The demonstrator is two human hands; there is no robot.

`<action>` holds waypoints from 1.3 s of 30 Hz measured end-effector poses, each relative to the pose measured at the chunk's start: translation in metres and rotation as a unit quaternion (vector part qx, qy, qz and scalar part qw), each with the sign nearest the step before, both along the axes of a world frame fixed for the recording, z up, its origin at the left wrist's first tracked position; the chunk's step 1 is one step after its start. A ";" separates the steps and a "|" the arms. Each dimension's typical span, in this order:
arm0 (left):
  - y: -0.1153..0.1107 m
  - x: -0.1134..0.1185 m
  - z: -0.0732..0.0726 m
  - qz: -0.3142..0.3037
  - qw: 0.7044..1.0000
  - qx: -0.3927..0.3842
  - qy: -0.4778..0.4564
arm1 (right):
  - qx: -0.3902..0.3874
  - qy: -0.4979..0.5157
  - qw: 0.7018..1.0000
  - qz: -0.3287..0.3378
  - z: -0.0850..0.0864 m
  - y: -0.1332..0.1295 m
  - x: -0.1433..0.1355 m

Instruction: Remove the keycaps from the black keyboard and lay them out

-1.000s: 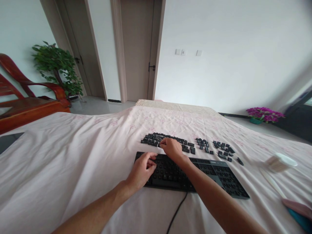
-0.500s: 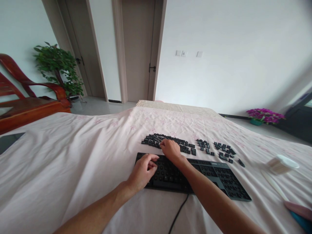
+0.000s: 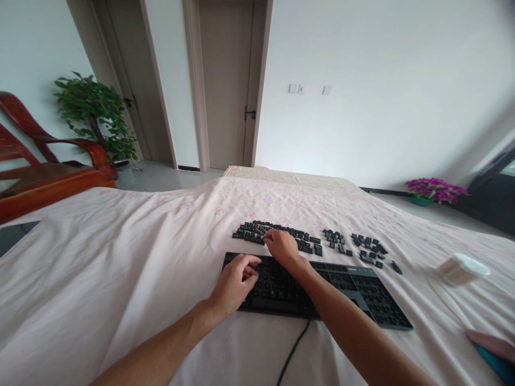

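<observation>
A black keyboard [image 3: 277, 308], its keycaps off, lies across the cloth with its cord running towards me. Over its left end rests my left hand [image 3: 237, 279], fingers loosely curled, with a gap between thumb and forefinger and nothing visible in them. My right hand [image 3: 282, 249] reaches past the keyboard's far edge, fingertips pinched together at the loose black keycaps [image 3: 251, 236] behind it. A keycap seems to be in that pinch, though the fingers partly hide it. More keycaps [image 3: 368, 244] lie in small groups towards the right.
A pale flowered cloth [image 3: 161, 279] covers the surface. To the right stand a white-lidded container [image 3: 462, 269] and a brush-like tool with a pale end and pink-blue handle [image 3: 488, 346]. A dark flat object [image 3: 16, 236] lies at the left edge, near a wooden chair [image 3: 56, 182].
Both hands keep nearly the same position over the keyboard and the keycaps. The whole view has shifted very slightly.
</observation>
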State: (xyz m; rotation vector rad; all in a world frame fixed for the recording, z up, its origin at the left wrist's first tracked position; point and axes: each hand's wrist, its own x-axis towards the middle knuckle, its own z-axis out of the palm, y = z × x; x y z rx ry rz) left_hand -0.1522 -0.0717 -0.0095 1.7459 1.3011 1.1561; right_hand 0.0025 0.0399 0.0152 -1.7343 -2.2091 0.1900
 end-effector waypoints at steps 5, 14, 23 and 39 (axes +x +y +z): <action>0.001 0.000 -0.001 0.002 1.000 0.003 -0.003 | -0.018 0.168 0.985 0.037 0.017 -0.006 0.010; -0.001 0.002 -0.001 0.007 1.000 0.012 0.018 | 0.019 0.246 0.955 0.161 0.041 -0.061 0.035; -0.004 0.002 0.003 -0.037 0.996 0.007 0.082 | -0.109 0.388 0.883 0.242 0.022 -0.087 0.038; -0.008 0.005 0.021 -0.115 0.981 0.022 0.158 | -0.070 0.278 0.888 0.361 0.006 -0.096 0.043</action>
